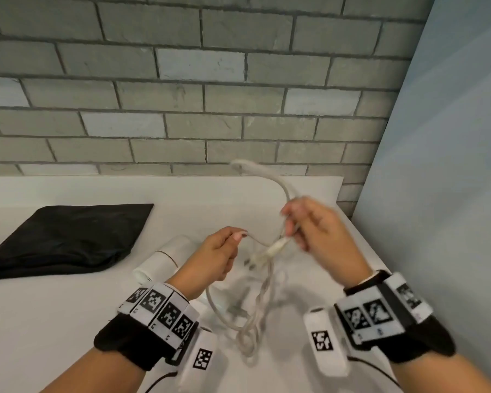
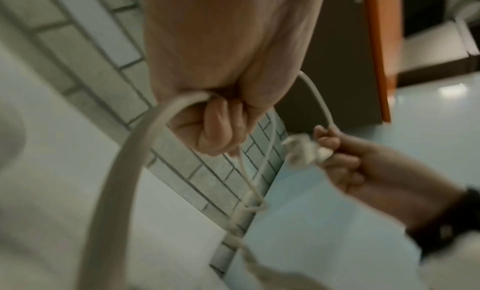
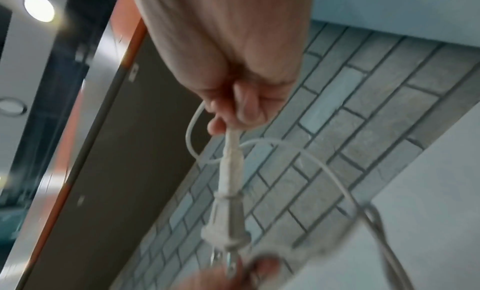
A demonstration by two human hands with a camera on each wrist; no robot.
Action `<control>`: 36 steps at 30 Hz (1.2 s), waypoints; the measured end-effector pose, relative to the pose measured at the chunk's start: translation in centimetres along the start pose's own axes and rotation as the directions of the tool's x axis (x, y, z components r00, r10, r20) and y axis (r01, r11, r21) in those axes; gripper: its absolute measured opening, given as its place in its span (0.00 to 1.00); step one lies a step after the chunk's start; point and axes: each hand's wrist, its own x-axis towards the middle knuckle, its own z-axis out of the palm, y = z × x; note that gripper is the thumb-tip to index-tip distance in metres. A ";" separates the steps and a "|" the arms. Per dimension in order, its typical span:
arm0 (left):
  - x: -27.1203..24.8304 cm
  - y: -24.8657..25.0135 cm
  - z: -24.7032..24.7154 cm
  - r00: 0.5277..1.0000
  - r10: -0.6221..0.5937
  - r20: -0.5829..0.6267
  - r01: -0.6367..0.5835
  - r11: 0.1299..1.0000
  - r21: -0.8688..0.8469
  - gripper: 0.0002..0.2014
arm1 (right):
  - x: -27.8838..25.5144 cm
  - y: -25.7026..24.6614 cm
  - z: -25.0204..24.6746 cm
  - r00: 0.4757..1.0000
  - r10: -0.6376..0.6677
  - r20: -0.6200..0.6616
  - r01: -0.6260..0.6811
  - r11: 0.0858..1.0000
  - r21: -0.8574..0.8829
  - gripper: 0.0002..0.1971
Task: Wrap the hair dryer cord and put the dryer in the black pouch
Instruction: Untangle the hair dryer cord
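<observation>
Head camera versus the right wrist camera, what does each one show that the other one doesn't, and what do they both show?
Only the head view shows the black pouch lying flat on the white counter, the white hair dryer beside it, and the cord's twisted loops hanging below the hands.

Only the right wrist view shows the plug's metal prongs close up, an orange-edged dark panel and a round ceiling light.

Both show the right hand pinching the cord just behind the plug, the left hand, and the grey brick wall.

head view looks down; wrist views close, sharing the cord [image 2: 262,167]
</observation>
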 end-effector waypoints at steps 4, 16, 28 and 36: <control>-0.3 -0.2 -1.5 0.996 0.081 0.035 -0.086 0.980 0.178 0.13 | 2.1 -0.5 -4.6 0.930 -0.154 -0.335 0.102 0.980 -0.168 0.11; -1.3 1.7 -0.6 0.986 0.108 0.128 -0.100 0.993 -0.064 0.13 | 2.2 5.3 -3.9 0.972 0.232 0.021 -0.199 0.873 -0.445 0.22; -0.5 1.0 -0.1 0.963 0.251 -0.100 -0.219 0.942 0.255 0.09 | 0.8 4.5 0.7 0.971 0.152 0.183 -0.070 0.918 -0.391 0.05; -0.9 1.1 0.1 0.918 0.396 0.019 -0.362 0.815 0.452 0.09 | 0.1 1.8 1.5 0.964 0.043 0.262 0.077 0.899 -0.430 0.17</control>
